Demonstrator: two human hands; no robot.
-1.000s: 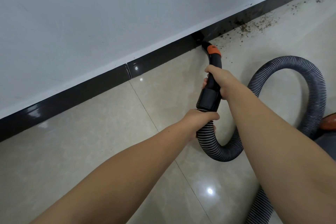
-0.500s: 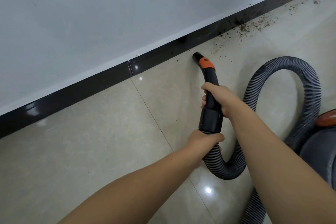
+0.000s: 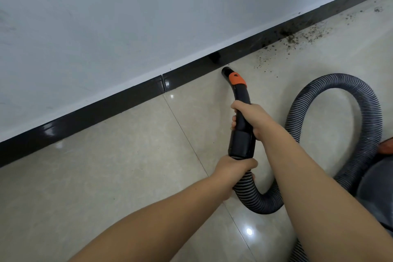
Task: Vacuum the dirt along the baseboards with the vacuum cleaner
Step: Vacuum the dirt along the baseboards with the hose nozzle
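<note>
The fingers of the right hand point(image 3: 249, 116) are wrapped tight around the black handle point(image 3: 241, 117) of the vacuum cleaner. The fingers of the left hand point(image 3: 232, 167) are curled around the ribbed grey hose point(image 3: 253, 196), right where it joins the handle. An orange band point(image 3: 237, 78) is seen near the tip of the handle. The round black nozzle point(image 3: 226, 70) is held just beside the black baseboard point(image 3: 106, 110), low over the floor; whether it touches cannot be told.

The hose is bent into a big loop on the floor point(image 3: 106, 176) to the right. A bit of the grey and orange vacuum body point(image 3: 378, 187) is seen at the right edge.

The floor is made of shiny cream tiles, and small bright spots of light are seen on them. A plain white wall point(image 3: 148, 17) stands above the shiny baseboard. Dark crumbs of dirt point(image 3: 297, 38) are scattered on the floor along the baseboard, farther right of the nozzle.
</note>
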